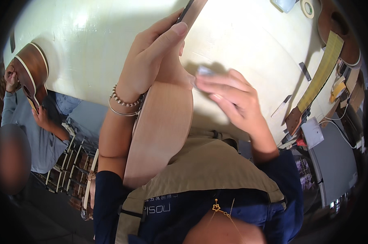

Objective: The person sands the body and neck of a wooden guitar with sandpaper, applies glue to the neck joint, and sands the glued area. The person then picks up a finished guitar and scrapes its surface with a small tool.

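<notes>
A pale, unfinished wooden guitar or ukulele body (161,122) leans against my apron with its curved side facing up. My left hand (153,57) is wrapped round its neck near the top of the view, thumb lying along the wood. At the right of the body's narrow upper end, my right hand (235,97) pinches a small whitish piece (204,71). Motion blurs these fingertips, so I cannot tell what the piece is. It is beside the edge of the wood; whether it touches is unclear.
A pale worktable (86,44) spans the far side. On the right lie a brown guitar (347,42), a yellowish fretboard-like neck (320,77), a thin blade-like tool (281,106) and a tape roll (307,8). At the left a co-worker in grey (41,142) holds a dark ukulele (33,67).
</notes>
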Tool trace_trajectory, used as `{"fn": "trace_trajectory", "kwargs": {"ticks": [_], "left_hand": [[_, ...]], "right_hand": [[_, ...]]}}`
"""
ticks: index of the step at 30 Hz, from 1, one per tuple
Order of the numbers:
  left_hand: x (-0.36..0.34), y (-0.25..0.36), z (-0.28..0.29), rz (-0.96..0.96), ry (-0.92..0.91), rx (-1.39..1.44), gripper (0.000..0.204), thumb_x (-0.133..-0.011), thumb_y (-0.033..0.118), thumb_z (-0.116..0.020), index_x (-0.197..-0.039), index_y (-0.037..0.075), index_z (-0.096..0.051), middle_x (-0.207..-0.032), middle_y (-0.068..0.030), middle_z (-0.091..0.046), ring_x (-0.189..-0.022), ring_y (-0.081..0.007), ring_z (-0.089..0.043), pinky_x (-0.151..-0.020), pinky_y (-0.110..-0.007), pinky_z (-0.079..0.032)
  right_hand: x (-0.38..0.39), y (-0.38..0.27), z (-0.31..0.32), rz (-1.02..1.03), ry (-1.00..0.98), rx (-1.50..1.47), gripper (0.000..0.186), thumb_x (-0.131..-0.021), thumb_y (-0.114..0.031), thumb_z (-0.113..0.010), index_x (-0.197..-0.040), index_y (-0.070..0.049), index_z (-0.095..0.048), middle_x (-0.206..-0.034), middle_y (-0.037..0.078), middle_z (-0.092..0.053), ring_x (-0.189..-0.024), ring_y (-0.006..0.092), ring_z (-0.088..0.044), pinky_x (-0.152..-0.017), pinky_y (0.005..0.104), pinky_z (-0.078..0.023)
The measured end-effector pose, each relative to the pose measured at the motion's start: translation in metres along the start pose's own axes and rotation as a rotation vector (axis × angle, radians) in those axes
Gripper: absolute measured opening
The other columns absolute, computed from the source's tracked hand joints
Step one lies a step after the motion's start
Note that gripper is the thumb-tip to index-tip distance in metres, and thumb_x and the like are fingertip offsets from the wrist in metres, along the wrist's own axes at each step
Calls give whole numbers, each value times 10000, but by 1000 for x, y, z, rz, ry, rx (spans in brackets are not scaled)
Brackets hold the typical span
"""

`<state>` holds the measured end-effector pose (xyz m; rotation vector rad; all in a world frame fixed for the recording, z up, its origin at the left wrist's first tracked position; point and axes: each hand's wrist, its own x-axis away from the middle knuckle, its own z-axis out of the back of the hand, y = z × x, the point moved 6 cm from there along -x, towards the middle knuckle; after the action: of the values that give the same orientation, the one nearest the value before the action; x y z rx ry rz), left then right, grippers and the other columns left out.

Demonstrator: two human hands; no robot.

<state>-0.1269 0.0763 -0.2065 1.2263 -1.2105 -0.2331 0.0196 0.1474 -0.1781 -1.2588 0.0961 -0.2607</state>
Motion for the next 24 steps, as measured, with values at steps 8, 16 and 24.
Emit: {"fn": "trace_trajectory", "kwargs": {"ticks": [8, 16, 24], "left_hand": [[-2, -2, 1, 3, -62, 55, 469, -885, 268, -527, -1223, -54, -487, -752, -2, -509, -724, -74, -464, -660, -207, -376], [30, 19, 2, -86, -11, -44, 366, -901, 328, -451, -1080, 12, -494, -720, -15, -479, -648, -88, -458, -616, -211, -416], [178, 153, -23, -607, -122, -140, 663, -877, 408, -499, -1287, -73, -301, -723, -40, -475, -714, -130, -473, -695, -241, -416]], "right_hand": [[-8, -6, -13, 47, 23, 193, 237, -802, -77, -570, -1021, -44, -654, -1085, 79, -626, -765, 170, -521, -668, 280, -391], [69, 36, 79, -260, 427, 528, 275, -853, -206, -548, -1104, -130, -632, -1193, 49, -571, -1026, 234, -522, -954, 377, -361], [112, -4, 51, -17, 535, 627, 354, -811, -195, -597, -1161, -142, -578, -1309, 108, -431, -1241, 300, -358, -1066, 510, -131]]}}
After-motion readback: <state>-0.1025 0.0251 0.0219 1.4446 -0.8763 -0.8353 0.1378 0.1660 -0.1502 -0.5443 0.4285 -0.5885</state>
